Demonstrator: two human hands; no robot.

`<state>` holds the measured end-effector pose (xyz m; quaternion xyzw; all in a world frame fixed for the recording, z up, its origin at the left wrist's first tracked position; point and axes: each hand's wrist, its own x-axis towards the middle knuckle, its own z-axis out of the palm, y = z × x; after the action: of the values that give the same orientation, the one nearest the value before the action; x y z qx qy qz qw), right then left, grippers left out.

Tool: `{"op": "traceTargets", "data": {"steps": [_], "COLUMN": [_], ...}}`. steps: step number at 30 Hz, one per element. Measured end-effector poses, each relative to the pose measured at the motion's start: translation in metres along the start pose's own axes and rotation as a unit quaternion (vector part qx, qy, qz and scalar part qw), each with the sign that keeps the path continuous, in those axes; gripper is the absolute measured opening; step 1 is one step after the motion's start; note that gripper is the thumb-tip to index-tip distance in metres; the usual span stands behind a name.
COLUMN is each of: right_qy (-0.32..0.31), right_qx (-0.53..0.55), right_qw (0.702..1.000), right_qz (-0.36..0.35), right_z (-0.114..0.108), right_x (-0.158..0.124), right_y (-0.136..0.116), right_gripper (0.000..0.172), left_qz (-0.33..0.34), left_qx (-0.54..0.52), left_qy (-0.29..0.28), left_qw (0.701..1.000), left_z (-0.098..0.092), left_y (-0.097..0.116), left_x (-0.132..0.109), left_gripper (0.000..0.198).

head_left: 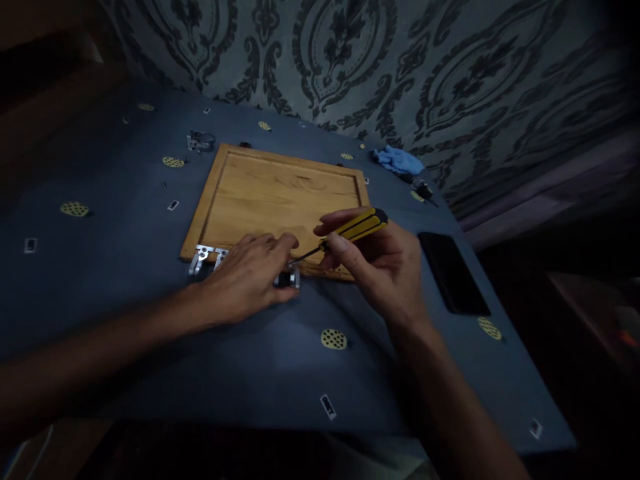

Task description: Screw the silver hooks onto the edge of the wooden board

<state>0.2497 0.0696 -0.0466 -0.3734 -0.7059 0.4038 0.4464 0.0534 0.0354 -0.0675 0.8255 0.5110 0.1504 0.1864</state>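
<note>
A wooden cabinet door [280, 193] with a raised frame lies flat on the table. My right hand [385, 267] is closed round the yellow and black handle of a screwdriver [357, 227]. Its shaft slants down to the left, and the tip meets a small screw at a metal hinge [294, 277] on the door's near edge. That hinge is held by my left hand [250, 277], thumb on the near side and fingers over the door; the hand partly covers it. Left of this hand, another metal hinge [199, 260] sits at the door's near left corner.
A loose hinge [201, 140] lies beyond the door's far left corner, with small screws [163, 185] nearby. At the far right are a blue cloth [397, 160] and a dark tool [424, 190]. A black phone [453, 273] rests near the right edge of the patterned tablecloth [240, 373].
</note>
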Motion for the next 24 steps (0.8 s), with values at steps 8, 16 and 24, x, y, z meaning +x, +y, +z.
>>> {"op": "traceTargets", "data": {"steps": [8, 16, 24], "right_qy": [-0.010, 0.025, 0.068], "right_qx": [0.029, 0.029, 0.000], "right_qw": [1.000, 0.999, 0.997], "right_qz": [-0.005, -0.019, -0.041], "right_z": [-0.001, 0.003, 0.009], "right_x": [-0.001, -0.001, -0.002], "right_y": [0.001, 0.003, 0.008], "right_gripper": [0.031, 0.016, 0.021], "left_qz": [-0.025, -0.026, -0.035], "left_qx": [0.006, 0.008, 0.012], "left_qy": [-0.026, -0.030, -0.047], "left_qw": [0.999, 0.999, 0.998], "left_z": [-0.003, -0.001, -0.005], "left_y": [0.003, 0.003, 0.006], "left_x": [0.001, 0.001, 0.001], "left_gripper": [0.047, 0.055, 0.055]}}
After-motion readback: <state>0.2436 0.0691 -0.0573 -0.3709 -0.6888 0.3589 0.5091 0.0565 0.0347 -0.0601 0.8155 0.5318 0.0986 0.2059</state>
